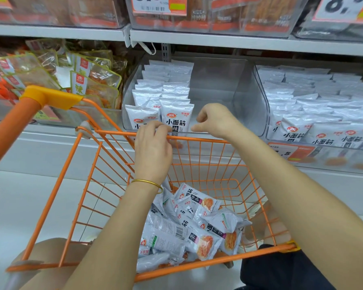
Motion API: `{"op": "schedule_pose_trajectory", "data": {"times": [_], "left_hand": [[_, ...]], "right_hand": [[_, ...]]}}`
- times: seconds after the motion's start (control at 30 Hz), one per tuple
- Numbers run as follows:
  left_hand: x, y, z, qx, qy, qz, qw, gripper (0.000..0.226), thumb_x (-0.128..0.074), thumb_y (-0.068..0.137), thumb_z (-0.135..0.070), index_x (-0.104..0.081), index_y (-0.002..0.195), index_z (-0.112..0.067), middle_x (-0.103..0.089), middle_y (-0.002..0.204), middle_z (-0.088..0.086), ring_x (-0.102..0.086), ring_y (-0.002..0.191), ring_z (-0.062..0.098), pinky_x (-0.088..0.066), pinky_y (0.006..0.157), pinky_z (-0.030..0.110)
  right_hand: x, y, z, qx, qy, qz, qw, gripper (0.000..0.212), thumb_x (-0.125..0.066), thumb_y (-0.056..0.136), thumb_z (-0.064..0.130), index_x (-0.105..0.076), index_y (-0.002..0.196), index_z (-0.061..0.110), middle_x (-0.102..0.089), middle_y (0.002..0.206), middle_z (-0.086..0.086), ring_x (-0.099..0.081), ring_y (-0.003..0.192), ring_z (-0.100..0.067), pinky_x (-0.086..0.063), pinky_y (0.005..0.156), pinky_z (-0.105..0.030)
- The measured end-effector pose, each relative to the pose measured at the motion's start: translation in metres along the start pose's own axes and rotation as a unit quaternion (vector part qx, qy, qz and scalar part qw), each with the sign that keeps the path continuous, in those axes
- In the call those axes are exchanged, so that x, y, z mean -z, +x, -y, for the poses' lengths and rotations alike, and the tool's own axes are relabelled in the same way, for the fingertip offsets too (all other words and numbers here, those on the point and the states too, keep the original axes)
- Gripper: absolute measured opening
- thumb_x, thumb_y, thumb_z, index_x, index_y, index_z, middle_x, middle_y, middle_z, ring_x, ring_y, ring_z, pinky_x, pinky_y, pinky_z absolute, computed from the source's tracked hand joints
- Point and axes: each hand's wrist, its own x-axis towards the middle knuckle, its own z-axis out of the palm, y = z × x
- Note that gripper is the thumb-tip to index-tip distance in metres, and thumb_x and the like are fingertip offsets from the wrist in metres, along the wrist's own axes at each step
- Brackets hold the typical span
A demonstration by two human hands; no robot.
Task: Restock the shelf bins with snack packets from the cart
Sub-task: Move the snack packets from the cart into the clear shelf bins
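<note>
A clear shelf bin [235,95] holds two rows of white snack packets [166,88] standing on its left side; its right side is bare. My left hand [153,149] reaches over the orange cart's far rim [208,140], its fingertips pinching the front packet [179,120] at the bin's front edge. A gold bangle sits on that wrist. My right hand [215,120] hovers at the bin's front, over the bare side, fingers curled and holding nothing. Several more white packets [199,227] lie loose in the cart's bottom.
To the right, a second clear bin [262,97] is full of similar white packets. Green-edged packets [94,80] fill the bin to the left. The cart's orange handle [50,97] rises at left. An upper shelf [239,41] with price tags hangs overhead.
</note>
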Motion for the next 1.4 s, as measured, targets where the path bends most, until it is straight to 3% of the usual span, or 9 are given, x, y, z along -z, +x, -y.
{"op": "schedule_pose_trajectory", "data": {"times": [0.1,0.2,0.33,0.47,0.6,0.77,0.87,1.1,1.4], "left_hand": [[0.000,-0.002,-0.003,-0.022,0.004,0.006,1.000,0.040,-0.034,0.079,-0.016,-0.065,0.100,-0.005,-0.061,0.100,0.011,-0.055,0.096,0.031,-0.042,0.087,0.039],[-0.001,-0.004,-0.007,-0.046,0.013,0.021,0.999,0.039,-0.033,0.079,-0.019,-0.066,0.098,-0.011,-0.063,0.096,0.006,-0.056,0.094,0.029,-0.034,0.090,0.036],[-0.003,-0.008,-0.011,-0.084,0.007,0.027,0.996,0.036,-0.035,0.079,-0.016,-0.065,0.098,-0.014,-0.063,0.094,0.003,-0.056,0.093,0.026,-0.030,0.092,0.035],[-0.005,-0.008,-0.011,-0.087,-0.020,0.042,0.995,0.031,-0.040,0.080,-0.011,-0.064,0.100,-0.016,-0.063,0.096,0.001,-0.055,0.095,0.025,-0.030,0.092,0.034],[-0.007,-0.010,-0.011,-0.104,-0.032,0.042,0.993,0.029,-0.048,0.079,-0.004,-0.064,0.100,-0.016,-0.063,0.095,0.000,-0.056,0.094,0.025,-0.028,0.089,0.030],[-0.006,-0.010,-0.013,-0.107,-0.078,0.048,0.990,0.027,-0.048,0.080,-0.005,-0.065,0.099,-0.014,-0.063,0.096,0.001,-0.057,0.094,0.023,-0.035,0.084,0.034],[-0.006,-0.009,-0.018,-0.105,-0.170,0.062,0.978,0.025,-0.046,0.083,-0.014,-0.065,0.099,-0.011,-0.058,0.099,-0.002,-0.054,0.097,0.016,-0.044,0.086,0.034],[-0.006,-0.017,-0.033,0.003,-0.324,0.236,0.916,0.027,-0.064,0.084,-0.030,-0.054,0.109,-0.025,-0.058,0.108,-0.008,-0.055,0.098,-0.006,-0.043,0.082,0.008],[-0.009,-0.021,-0.036,0.107,-0.359,0.343,0.861,0.048,-0.076,0.074,-0.033,-0.049,0.110,-0.018,-0.064,0.106,0.001,-0.064,0.096,0.015,-0.057,0.076,0.036]], "right_hand": [[0.009,-0.032,-0.004,0.041,0.062,-0.078,0.994,0.017,-0.070,0.081,0.013,-0.068,0.094,0.003,-0.069,0.093,-0.007,-0.064,0.086,-0.021,-0.051,0.081,-0.031],[-0.013,-0.057,-0.015,0.066,0.021,0.095,0.993,0.007,-0.067,0.084,0.011,-0.069,0.089,0.007,-0.071,0.080,-0.006,-0.061,0.063,-0.014,-0.051,0.064,-0.025],[-0.070,-0.060,-0.046,0.028,-0.191,0.389,0.901,0.045,-0.070,0.083,0.025,-0.057,0.124,0.009,-0.062,0.121,-0.007,-0.063,0.093,-0.021,-0.055,0.071,-0.031],[-0.092,-0.070,-0.055,0.002,-0.298,0.507,0.809,0.092,-0.064,0.076,0.062,-0.029,0.147,0.015,-0.034,0.150,-0.001,-0.043,0.130,-0.027,-0.047,0.081,-0.033],[-0.106,-0.084,-0.048,0.043,-0.378,0.490,0.784,0.075,-0.061,0.082,0.057,-0.042,0.137,0.009,-0.049,0.134,-0.004,-0.051,0.116,-0.026,-0.045,0.080,-0.034],[-0.083,-0.068,-0.052,0.025,-0.287,0.406,0.867,0.014,-0.052,0.093,0.018,-0.057,0.096,0.005,-0.049,0.072,-0.001,-0.056,0.070,-0.020,-0.047,0.059,-0.028],[-0.047,-0.058,-0.059,0.038,-0.219,0.323,0.920,0.025,-0.052,0.092,0.018,-0.048,0.069,0.012,-0.048,0.068,0.001,-0.046,0.060,-0.013,-0.036,0.053,-0.025],[0.003,-0.067,-0.061,0.041,0.223,0.232,0.946,0.010,-0.061,0.090,0.011,-0.065,0.082,0.007,-0.066,0.083,-0.013,-0.058,0.075,-0.020,-0.046,0.073,-0.033],[0.004,-0.063,-0.052,0.021,0.371,0.080,0.925,0.014,-0.060,0.090,0.010,-0.064,0.077,0.010,-0.065,0.061,-0.001,-0.060,0.050,-0.007,-0.051,0.051,-0.020]]}}
